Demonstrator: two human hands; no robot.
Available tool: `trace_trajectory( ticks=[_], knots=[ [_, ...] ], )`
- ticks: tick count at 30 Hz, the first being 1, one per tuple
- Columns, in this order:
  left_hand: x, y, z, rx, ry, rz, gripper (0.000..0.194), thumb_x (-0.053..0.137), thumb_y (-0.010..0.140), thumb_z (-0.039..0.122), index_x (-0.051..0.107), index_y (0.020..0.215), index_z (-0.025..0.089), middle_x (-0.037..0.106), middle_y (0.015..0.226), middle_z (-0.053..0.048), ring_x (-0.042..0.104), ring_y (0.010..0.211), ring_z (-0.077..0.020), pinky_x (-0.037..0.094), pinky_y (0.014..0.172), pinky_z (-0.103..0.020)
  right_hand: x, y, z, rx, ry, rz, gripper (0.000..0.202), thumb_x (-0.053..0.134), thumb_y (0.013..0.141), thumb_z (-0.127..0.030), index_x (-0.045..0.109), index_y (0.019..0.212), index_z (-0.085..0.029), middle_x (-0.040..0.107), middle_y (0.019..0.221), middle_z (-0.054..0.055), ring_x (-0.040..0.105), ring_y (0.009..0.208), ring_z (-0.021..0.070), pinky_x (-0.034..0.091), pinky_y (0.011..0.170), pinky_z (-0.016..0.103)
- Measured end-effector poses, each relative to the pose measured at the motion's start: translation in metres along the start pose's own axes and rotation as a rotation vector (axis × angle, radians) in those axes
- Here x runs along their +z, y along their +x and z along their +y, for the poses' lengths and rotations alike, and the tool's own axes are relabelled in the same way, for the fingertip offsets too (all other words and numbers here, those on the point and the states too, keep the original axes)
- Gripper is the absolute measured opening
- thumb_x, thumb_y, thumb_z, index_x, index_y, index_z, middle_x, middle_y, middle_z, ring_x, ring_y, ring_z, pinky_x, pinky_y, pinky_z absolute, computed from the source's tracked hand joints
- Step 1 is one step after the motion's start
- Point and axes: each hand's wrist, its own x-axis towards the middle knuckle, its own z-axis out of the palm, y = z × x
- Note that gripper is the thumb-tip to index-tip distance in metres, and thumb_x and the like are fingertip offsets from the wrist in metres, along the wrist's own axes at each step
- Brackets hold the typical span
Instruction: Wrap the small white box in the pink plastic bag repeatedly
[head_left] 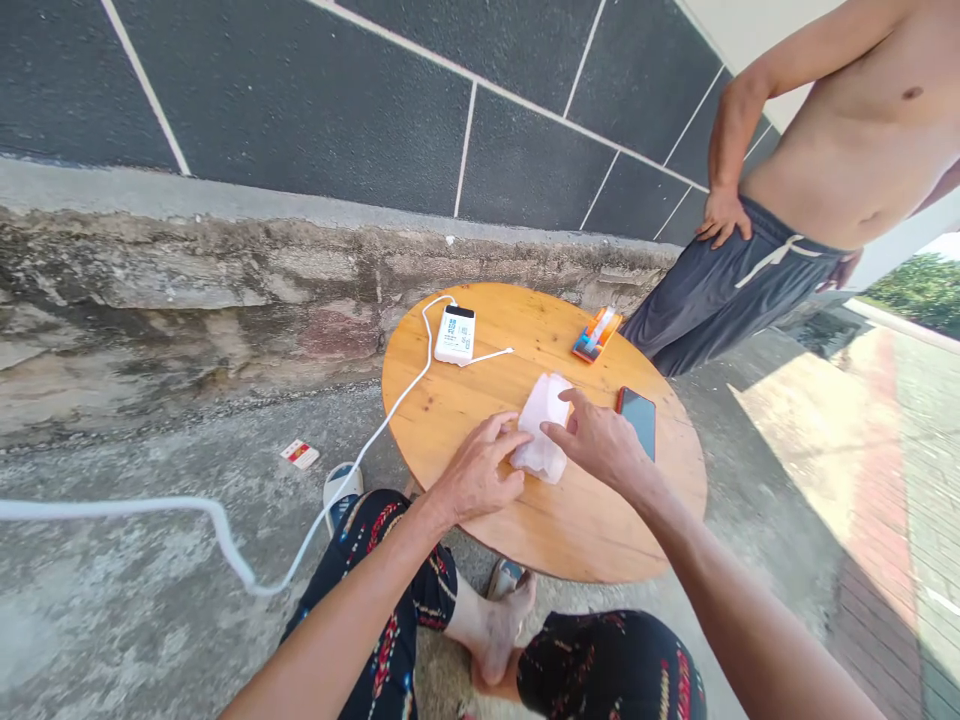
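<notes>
A pale pink, thin, wrinkled sheet or wrapper lies on the round wooden table; its exact kind is unclear. At its left edge is my left hand, fingers apart and curved, the fingertips at or just over the edge. My right hand is on the other side, with thumb and index finger spread over the sheet's right edge. Whether the fingertips press on it cannot be made out. Neither hand grips anything visible. Close to the right hand lies a dark phone with a red edge.
A white power bank with a white cable sits at the table's far left. An orange and blue object is at the far right. A person stands beyond it. A red-and-white card lies on the ground.
</notes>
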Motion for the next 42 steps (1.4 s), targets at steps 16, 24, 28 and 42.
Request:
trace_trajectory(
  ticks=[16,24,28,42],
  knots=[
    [-0.001,0.003,-0.002,-0.239,0.136,0.216,0.011,0.053,0.080,0.020,0.063,0.076,0.018,0.065,0.097,-0.007,0.059,0.097,-0.0209,0.047,0.089,-0.035,0.023,-0.050,0.074,0.117,0.279,0.129,0.031,0.044,0.082,-0.026,0.058,0.108,-0.015,0.068,0.080,0.005,0.063,0.074,0.0203,0.047,0.069,0.033],
    [-0.017,0.002,0.011,-0.233,0.357,0.333,0.036,0.050,0.075,0.013,0.057,0.110,0.019,0.062,0.110,-0.008,0.053,0.107,-0.0256,0.039,0.096,-0.041,-0.011,-0.062,0.011,-0.342,0.387,0.272,0.027,0.037,0.090,-0.017,0.058,0.106,-0.021,0.064,0.106,0.008,0.059,0.102,0.0203,0.046,0.088,0.034],
    [-0.013,0.017,0.036,0.025,0.264,0.121,0.042,0.043,0.078,0.008,0.051,0.118,0.019,0.062,0.112,-0.006,0.053,0.106,-0.0210,0.039,0.094,-0.035,-0.001,-0.039,-0.002,-0.388,0.412,0.120,0.034,0.033,0.086,-0.007,0.058,0.105,-0.020,0.065,0.105,0.006,0.061,0.098,0.0180,0.046,0.085,0.030],
    [-0.025,0.032,0.019,-0.214,0.528,0.007,0.035,0.039,0.091,0.030,0.062,0.067,0.019,0.068,0.080,-0.007,0.052,0.089,-0.0247,0.034,0.084,-0.042,0.021,-0.026,0.044,0.042,0.042,-0.058,0.037,0.033,0.093,-0.026,0.058,0.116,-0.013,0.063,0.118,0.015,0.061,0.105,0.0299,0.046,0.082,0.038]
  ],
)
